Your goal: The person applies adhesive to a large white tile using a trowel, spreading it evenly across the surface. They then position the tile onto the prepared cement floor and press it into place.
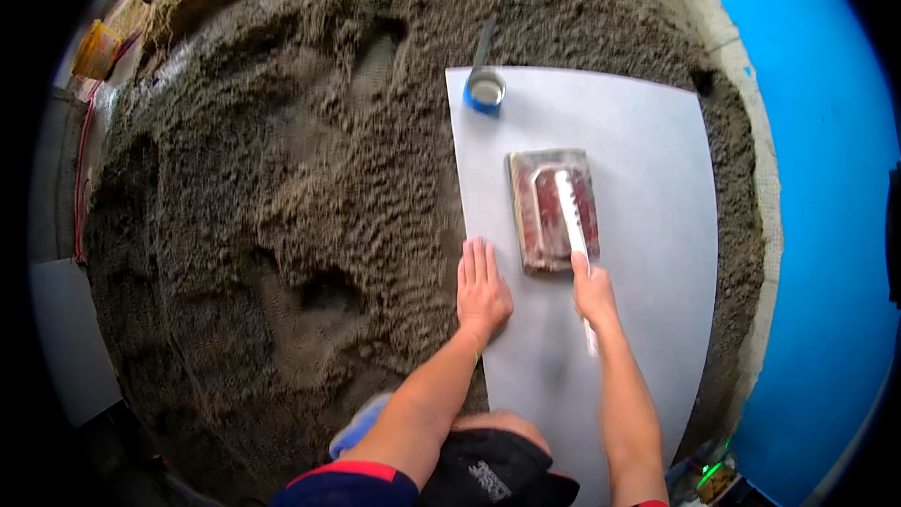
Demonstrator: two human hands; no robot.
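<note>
A large pale grey floor tile (638,225) lies on a bed of rough grey-brown mortar (282,188). My left hand (481,289) rests flat, fingers together, on the tile's left edge. My right hand (593,293) grips a long white-handled tool (572,216), blurred by motion, that points up over a red wooden float (552,208) lying on the tile. Whether the tool touches the float cannot be told.
A small blue can (486,90) stands at the tile's far left corner. A blue wall (826,178) runs along the right. An orange bucket (97,50) sits at far upper left. Another pale tile (70,338) lies at the left. My knee (497,460) is below.
</note>
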